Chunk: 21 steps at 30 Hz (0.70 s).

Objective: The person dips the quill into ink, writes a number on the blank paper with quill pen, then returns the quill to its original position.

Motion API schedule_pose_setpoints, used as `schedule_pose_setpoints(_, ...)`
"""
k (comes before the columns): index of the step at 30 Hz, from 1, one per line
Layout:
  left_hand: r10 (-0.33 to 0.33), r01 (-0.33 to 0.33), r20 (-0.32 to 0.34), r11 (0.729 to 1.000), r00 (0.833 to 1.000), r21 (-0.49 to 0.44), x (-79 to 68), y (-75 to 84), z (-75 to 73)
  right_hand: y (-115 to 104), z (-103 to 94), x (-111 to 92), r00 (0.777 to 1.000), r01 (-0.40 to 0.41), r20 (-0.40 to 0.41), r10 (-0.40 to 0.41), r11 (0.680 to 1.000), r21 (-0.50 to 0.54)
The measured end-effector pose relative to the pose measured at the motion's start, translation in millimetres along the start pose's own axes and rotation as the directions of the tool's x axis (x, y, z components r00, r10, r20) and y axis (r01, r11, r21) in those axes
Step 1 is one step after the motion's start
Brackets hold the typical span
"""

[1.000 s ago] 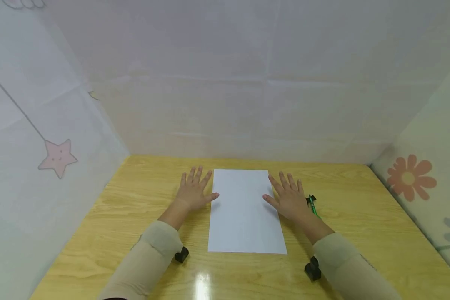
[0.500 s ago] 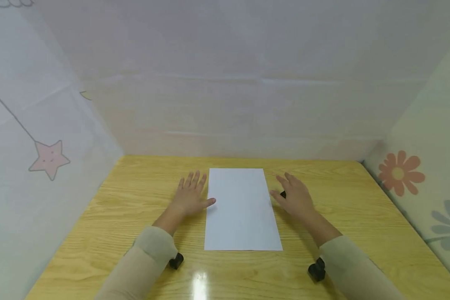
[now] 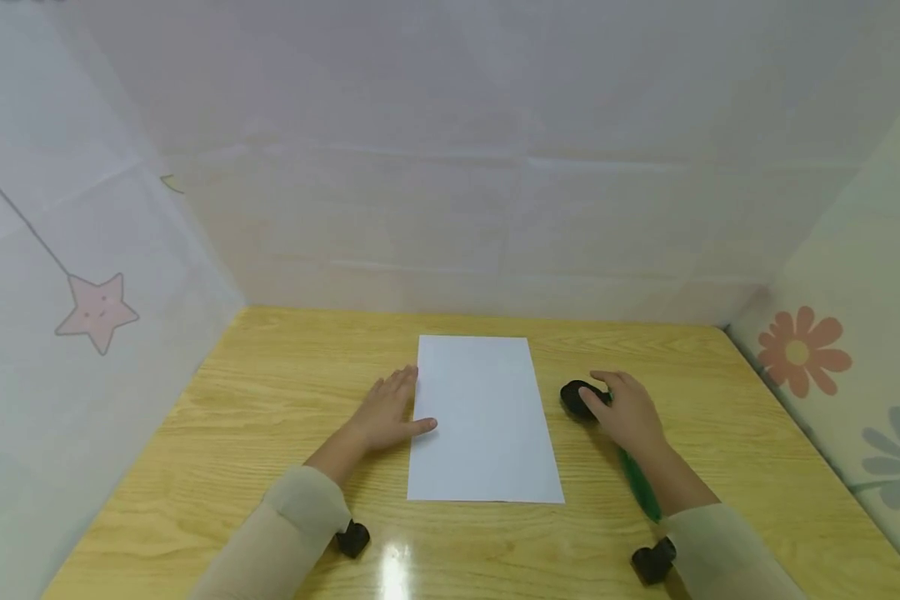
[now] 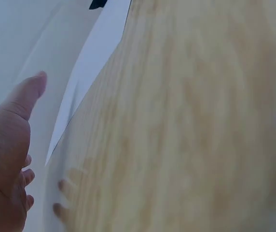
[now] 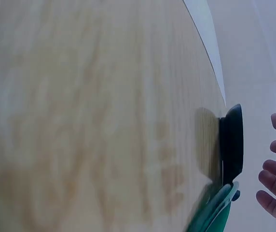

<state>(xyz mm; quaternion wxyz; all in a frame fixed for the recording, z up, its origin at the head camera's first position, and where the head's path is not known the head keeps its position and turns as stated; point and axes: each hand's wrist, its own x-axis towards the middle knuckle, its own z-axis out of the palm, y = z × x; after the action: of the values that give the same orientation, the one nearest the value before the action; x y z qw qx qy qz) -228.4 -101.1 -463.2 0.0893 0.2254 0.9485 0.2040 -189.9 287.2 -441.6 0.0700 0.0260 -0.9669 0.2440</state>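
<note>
A white sheet of paper [image 3: 480, 417] lies flat on the wooden table. My left hand [image 3: 385, 414] is at its left edge, fingers extended and thumb reaching over the sheet. The left wrist view shows this hand [image 4: 5, 150] with its thumb held apart. Right of the paper is a tool with a black rounded head [image 3: 576, 400] and a long green handle [image 3: 640, 487]; its exact kind is unclear. My right hand [image 3: 630, 417] hovers over where head and handle meet, covering that part. In the right wrist view, the loosely bent fingers [image 5: 273, 183] stand apart from the black head [image 5: 232, 145].
The wooden table [image 3: 285, 392] is bounded by pale cloth walls [image 3: 420, 192] at the back and sides, printed with a star [image 3: 97, 312] and flowers [image 3: 802, 352]. Small black devices [image 3: 353, 540] hang under both sleeve cuffs.
My right hand has moved right, from the paper's right edge to above the black-and-green tool, exposing its black head. My left hand has come slightly nearer the body, its fingers drawn closer together.
</note>
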Motion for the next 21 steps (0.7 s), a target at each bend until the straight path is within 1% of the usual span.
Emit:
schedule_pose_setpoints(4, 0.030, -0.030, -0.008, 1.000, 1.000, -0.006, -1.7, -0.4, 5.1, 6.4, -3.3, -3.3, 0.998, -0.052, 0.032, 0.050, 0.998, 0.042)
schedule_pose_setpoints(8, 0.046, -0.046, 0.005, 0.999, 0.999, 0.006, -1.3, 0.4, 8.3, 12.5, -6.0, -6.9, 0.994, -0.097, 0.049, 0.093, 0.992, 0.085)
schedule_pose_setpoints(12, 0.052, -0.053, 0.040, 0.998, 0.998, 0.025, -0.1, 0.4, 10.9, 19.2, -8.8, -11.4, 0.989, -0.140, 0.065, 0.132, 0.981, 0.133)
schedule_pose_setpoints(17, 0.066, -0.069, 0.056, 0.996, 0.996, 0.050, 1.0, -2.3, 14.8, 25.2, -11.0, -15.4, 0.980, -0.195, 0.083, 0.183, 0.966, 0.167)
schedule_pose_setpoints(21, 0.056, -0.062, 0.063, 0.994, 0.996, 0.094, 0.5, -6.1, 17.6, 27.5, -10.9, -15.0, 0.975, -0.218, 0.096, 0.202, 0.956, 0.197)
